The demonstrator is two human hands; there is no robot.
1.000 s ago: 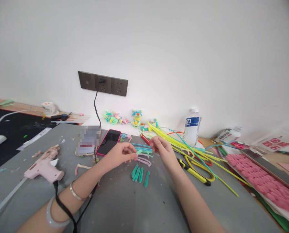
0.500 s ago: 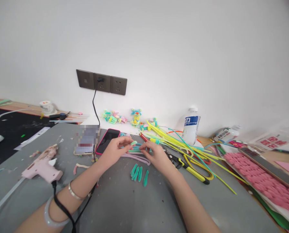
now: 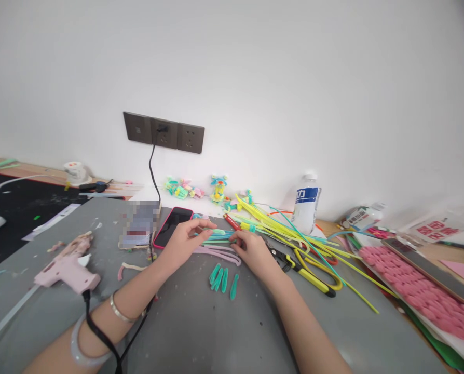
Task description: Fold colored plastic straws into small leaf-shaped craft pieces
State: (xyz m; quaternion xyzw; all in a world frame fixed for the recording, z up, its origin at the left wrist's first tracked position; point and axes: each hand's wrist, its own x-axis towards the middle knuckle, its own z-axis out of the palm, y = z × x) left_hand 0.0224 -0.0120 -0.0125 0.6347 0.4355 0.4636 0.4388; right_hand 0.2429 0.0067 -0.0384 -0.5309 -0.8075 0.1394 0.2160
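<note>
My left hand point(image 3: 186, 240) is closed, thumb and index fingertip pinched at a short light green fuzzy pipe-cleaner piece point(image 3: 218, 232). Opposite it, my right hand point(image 3: 250, 252) has its fingers curled together at the ends of several blue and green pipe cleaners point(image 3: 221, 240). What its fingertips grip is hidden. Just below both hands lie bent lilac pipe cleaners point(image 3: 216, 253). Nearer to me, several folded teal pipe-cleaner pieces point(image 3: 224, 279) rest on the grey mat point(image 3: 201, 327). A red stick-like item point(image 3: 232, 221) lies behind the right fingers.
Yellow-handled pliers point(image 3: 308, 275) and long yellow pipe cleaners point(image 3: 356, 275) lie at right, before a white bottle point(image 3: 306, 202). At left are a pink glue gun point(image 3: 66, 272) with a black cord and a pink-edged phone point(image 3: 173, 224). Small colourful figures point(image 3: 218, 189) stand by the wall.
The light green piece now shows longer beyond my left fingertips and lies slightly lower. My right hand has shifted a little to the right, its fingers drawn closer together.
</note>
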